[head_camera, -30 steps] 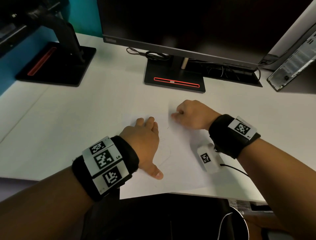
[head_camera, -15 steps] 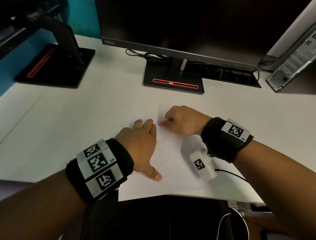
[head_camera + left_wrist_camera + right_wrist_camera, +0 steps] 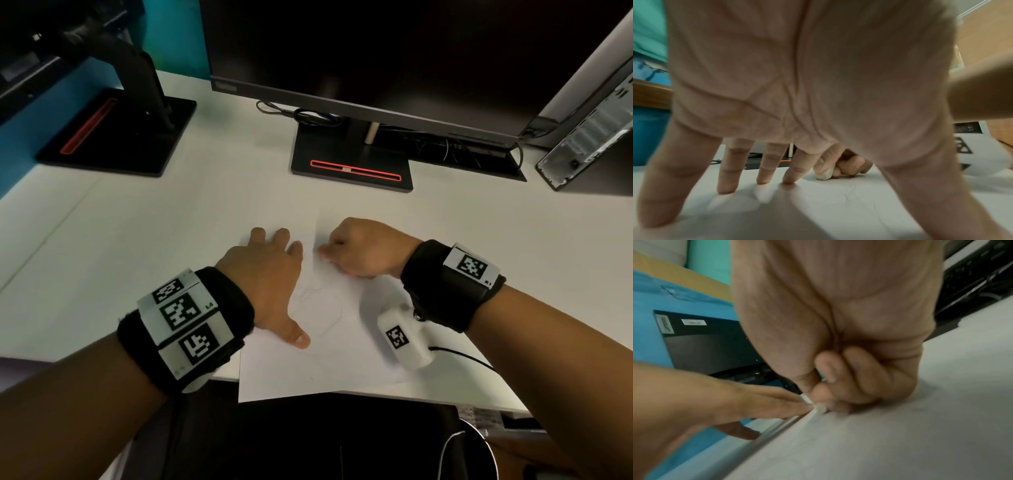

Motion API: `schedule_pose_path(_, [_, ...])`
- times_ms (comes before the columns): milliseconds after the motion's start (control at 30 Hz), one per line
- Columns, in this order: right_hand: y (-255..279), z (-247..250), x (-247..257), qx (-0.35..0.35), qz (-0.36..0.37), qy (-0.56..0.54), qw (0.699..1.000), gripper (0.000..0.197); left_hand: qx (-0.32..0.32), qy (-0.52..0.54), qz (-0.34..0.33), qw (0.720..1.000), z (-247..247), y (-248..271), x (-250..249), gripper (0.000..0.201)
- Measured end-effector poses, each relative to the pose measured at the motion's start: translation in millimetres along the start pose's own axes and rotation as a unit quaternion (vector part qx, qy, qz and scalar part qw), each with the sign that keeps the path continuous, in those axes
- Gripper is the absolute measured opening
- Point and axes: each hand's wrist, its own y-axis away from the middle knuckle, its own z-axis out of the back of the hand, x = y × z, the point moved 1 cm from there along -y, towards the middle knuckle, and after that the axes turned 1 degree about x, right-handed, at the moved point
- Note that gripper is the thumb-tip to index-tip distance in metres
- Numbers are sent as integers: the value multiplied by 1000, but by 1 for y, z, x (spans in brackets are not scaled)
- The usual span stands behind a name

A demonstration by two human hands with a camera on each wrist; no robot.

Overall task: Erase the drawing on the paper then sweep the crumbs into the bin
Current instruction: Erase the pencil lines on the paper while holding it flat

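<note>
Paper (image 3: 329,356) at desk (image 3: 144,246) front edge, near corner overhanging; faint pencil drawing (image 3: 322,305) mid-sheet. Eraser (image 3: 825,174) pressed to paper near far edge — pinched in curled fingers of right hand (image 3: 363,250). Left hand (image 3: 270,277) flat, fingers spread straight, on sheet's left side. Monitor base (image 3: 352,164) behind.

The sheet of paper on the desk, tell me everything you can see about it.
The paper is one plain white sheet lying flat on the white desk, its near edge jutting past the desk's front edge. Faint looping pencil lines remain near its middle. The left hand presses it with spread fingers; the right hand pinches a small white eraser against its far part. No creases show.
</note>
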Motion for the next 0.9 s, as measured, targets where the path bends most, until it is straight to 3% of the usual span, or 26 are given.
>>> schedule_pose_path(167, [-4,11,-2,-16,-35,-22,999,45,-1,-2,6,1000,-2,1,0,134])
schedule_pose_path(333, [2,-2,10,25,-3,-4,1000,48,-1,-3,5,1000,-2,-1,0,134])
schedule_pose_path(500, [-2,14,-3,-37,-57,-17,998,49,2,-6,7,1000,-2,0,-1,134])
schedule_pose_path(667, [1,-5,14,10,4,14,1000,51,3,-9,6,1000,-2,-2,-1,134])
schedule_pose_path(800, [-2,9,5,-25,-36,-2,999,50,6,-13,8,1000,-2,-1,-1,135])
schedule_pose_path(900, [-1,0,13,-20,-4,33,999,52,7,-8,8,1000,-2,-1,0,134])
